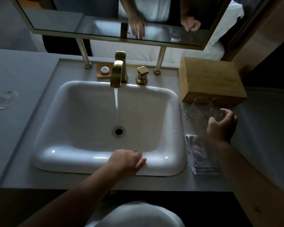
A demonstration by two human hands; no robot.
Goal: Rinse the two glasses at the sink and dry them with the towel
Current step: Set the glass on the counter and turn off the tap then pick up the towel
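Observation:
Two clear glasses stand side by side on the counter to the right of the white sink point(44, 154): the left glass point(197, 110) and the right glass point(220, 107). My right hand point(221, 126) curls around the right glass, fingers touching its side; the glass still stands on the counter. My left hand point(128, 160) rests on the sink's front rim, holding nothing. Water runs from the gold tap point(117, 74) into the basin. A folded grey towel point(198, 154) lies on the counter below the glasses, partly under my right forearm.
A wooden box point(210, 79) stands right behind the glasses. A gold handle point(142, 75) and a small tray with a round soap point(104, 70) sit by the tap. A mirror point(105, 18) hangs above. A clear object point(5, 99) lies on the counter at left.

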